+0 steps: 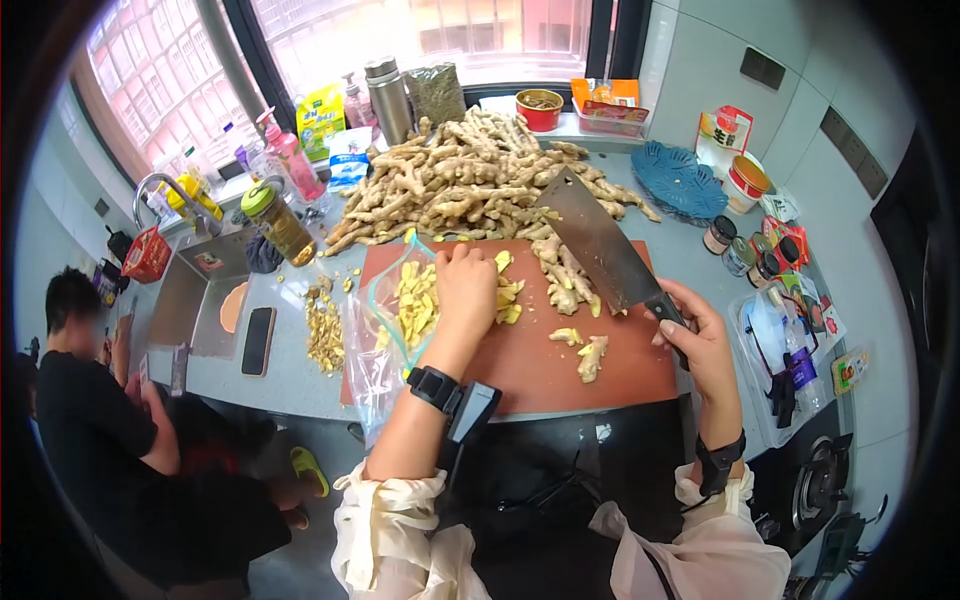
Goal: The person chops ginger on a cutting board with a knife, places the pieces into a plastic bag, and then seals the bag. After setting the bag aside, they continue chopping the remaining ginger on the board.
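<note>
My right hand (695, 335) grips the black handle of a cleaver (597, 245), its broad blade tilted up to the left above pieces of ginger root (563, 275). Curled palm-down over the ginger slices (416, 300) is my left hand (468, 288); its fingertips are hidden, so what they hold does not show. Beside that hand, a clear zip bag (385, 345) with a teal seal lies over the left part of the brown cutting board (520, 370). Two smaller ginger pieces (592, 358) rest on the board below the blade.
A large heap of ginger (470, 185) fills the counter behind the board. Ginger scraps (323, 330) and a phone (258, 341) lie left, near the sink (180, 320). Jars (740, 256), a blue plate (680, 180) and a plastic tray (790, 420) stand right. Another person (110, 430) sits at left.
</note>
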Demonstrator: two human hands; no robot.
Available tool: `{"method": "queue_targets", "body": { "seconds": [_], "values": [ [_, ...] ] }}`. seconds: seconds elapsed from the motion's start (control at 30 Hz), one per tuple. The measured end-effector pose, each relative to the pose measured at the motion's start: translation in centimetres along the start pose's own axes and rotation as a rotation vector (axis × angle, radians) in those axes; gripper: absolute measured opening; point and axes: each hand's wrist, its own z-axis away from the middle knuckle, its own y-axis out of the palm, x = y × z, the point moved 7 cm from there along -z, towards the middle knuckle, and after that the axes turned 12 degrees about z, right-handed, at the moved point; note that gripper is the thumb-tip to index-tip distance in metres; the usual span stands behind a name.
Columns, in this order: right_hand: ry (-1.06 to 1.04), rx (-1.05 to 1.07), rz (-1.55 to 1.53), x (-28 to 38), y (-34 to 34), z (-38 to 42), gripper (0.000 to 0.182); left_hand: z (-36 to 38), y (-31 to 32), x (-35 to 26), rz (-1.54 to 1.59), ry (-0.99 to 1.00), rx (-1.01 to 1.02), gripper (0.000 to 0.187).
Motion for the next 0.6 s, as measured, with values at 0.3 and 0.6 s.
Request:
{"method": "queue_targets", "body": {
  "seconds": [0.3,0.6],
  "values": [
    [0.046,0.010,-0.039,-0.6,-1.3,0.2,0.054,-1.4,2.6,0.1,0.007,0.021,0.124,0.011],
    [0.058,0.013,-0.070,-0.9,-1.4,0.3,0.054,-4.8,1.2,1.2,0.351,-0.269,0.055,0.018]
  ]
}}
